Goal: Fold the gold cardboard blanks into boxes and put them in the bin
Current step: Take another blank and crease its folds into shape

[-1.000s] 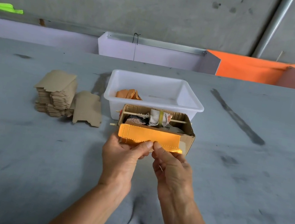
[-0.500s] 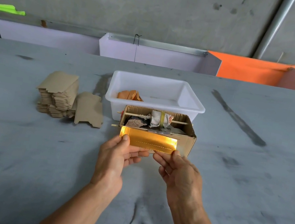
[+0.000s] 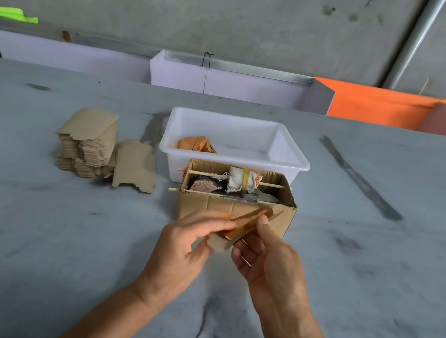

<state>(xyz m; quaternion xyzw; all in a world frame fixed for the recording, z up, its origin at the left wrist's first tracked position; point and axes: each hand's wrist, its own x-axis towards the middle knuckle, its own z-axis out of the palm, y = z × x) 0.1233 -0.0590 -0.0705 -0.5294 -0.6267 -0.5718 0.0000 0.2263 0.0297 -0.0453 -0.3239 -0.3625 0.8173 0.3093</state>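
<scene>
A gold cardboard blank [image 3: 238, 229], partly folded and turned edge-on, is held between both hands above the table. My left hand [image 3: 187, 246] pinches its left side from above and below. My right hand [image 3: 268, 258] grips its right end, thumb on top. The white plastic bin [image 3: 292, 158] stands behind, with several gold folded boxes [image 3: 196, 144] in its left corner. A stack of flat blanks [image 3: 88, 142], brown side up, lies at the left, with one loose blank [image 3: 134, 165] leaning beside it.
A brown cardboard carton [image 3: 286, 217] with rags, tape and wooden sticks inside stands between my hands and the bin. The grey table [image 3: 376, 270] ends at a near edge below my forearms. Purple and orange panels line the far side.
The gold blank was held flat and facing me in front of the carton; it is now lower, tilted edge-on and folded narrower. Both hands have moved closer together around it.
</scene>
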